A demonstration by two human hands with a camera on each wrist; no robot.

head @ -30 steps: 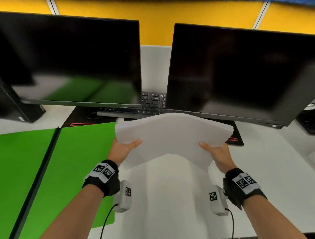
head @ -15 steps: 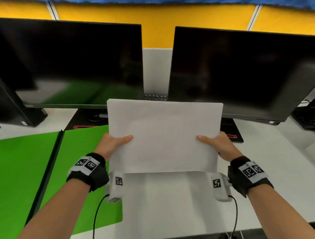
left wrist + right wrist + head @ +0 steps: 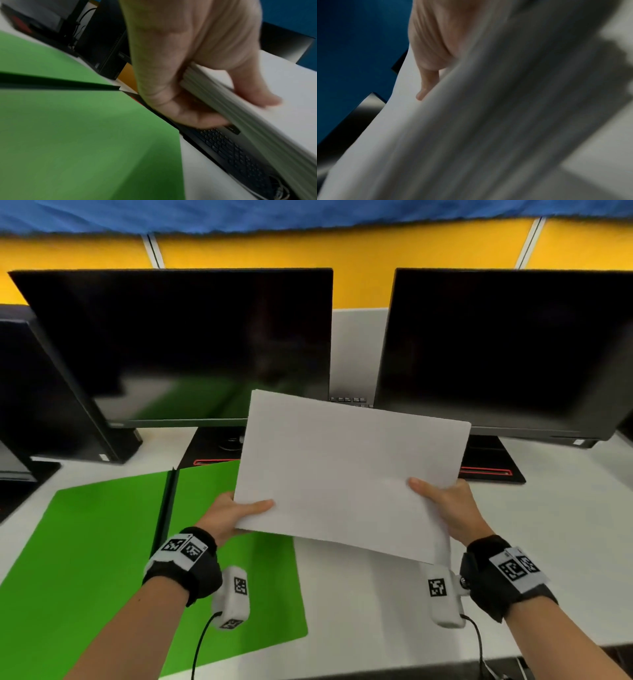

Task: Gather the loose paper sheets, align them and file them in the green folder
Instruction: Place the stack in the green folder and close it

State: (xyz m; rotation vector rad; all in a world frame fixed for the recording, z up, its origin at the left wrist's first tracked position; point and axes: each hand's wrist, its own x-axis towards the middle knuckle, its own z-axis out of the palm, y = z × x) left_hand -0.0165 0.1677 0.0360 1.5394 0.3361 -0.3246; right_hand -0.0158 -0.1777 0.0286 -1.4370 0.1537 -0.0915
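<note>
Head view: smooth white rectangular paper stack is held above the flat green folder's right edge, long side running left-right, tilted; left hand and right hand pinch its near corners.

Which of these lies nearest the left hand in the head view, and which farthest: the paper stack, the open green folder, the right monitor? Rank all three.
1. Paper stack: gripped by the left hand at its left edge.
2. Green folder: lying open on the desk, just below and left of that hand.
3. Right monitor: at the back right, beyond the stack.
</note>
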